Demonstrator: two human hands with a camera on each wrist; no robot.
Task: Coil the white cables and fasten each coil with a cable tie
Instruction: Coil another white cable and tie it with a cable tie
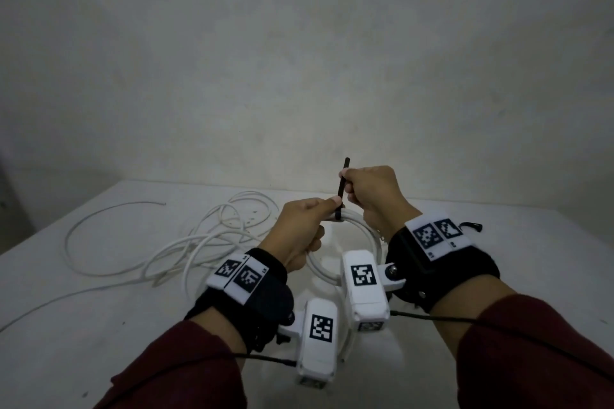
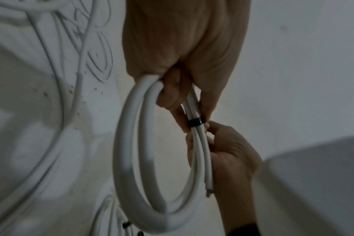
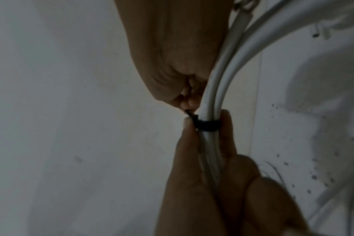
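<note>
Left hand (image 1: 300, 232): it held the white coil (image 2: 131, 159) above the desk, with the fingers curled around the strands; the thumb and 1 finger pressed the strands together just beside the black band.
Right hand (image 1: 370, 192): it was closed in a pinch on the free tail of the cable tie (image 1: 342, 188), and the tail stood up almost vertical from the coil.
White coil: it was a small ring of a few turns, held in the air between the 2 hands, over the near middle of the desk (image 1: 99, 309). In the left wrist view 1 cut end of the cable hung free beside the right hand.
Cable tie: it was black and thin; its loop was already closed around the strands at the top of the coil. In the right wrist view the band (image 3: 206, 125) sat tight on the strands, between the fingertips of both hands.
Loose white cables (image 1: 206, 236): they lay in open loops on the desk, to the left of the hands and a little behind them; 1 long strand ran toward the left edge.
Desk: it was pale, with small dark spots, and it stood against a plain wall (image 1: 299, 43).
Wrists: both carried black straps with white camera blocks and black-and-white markers; the sleeves were dark red.
</note>
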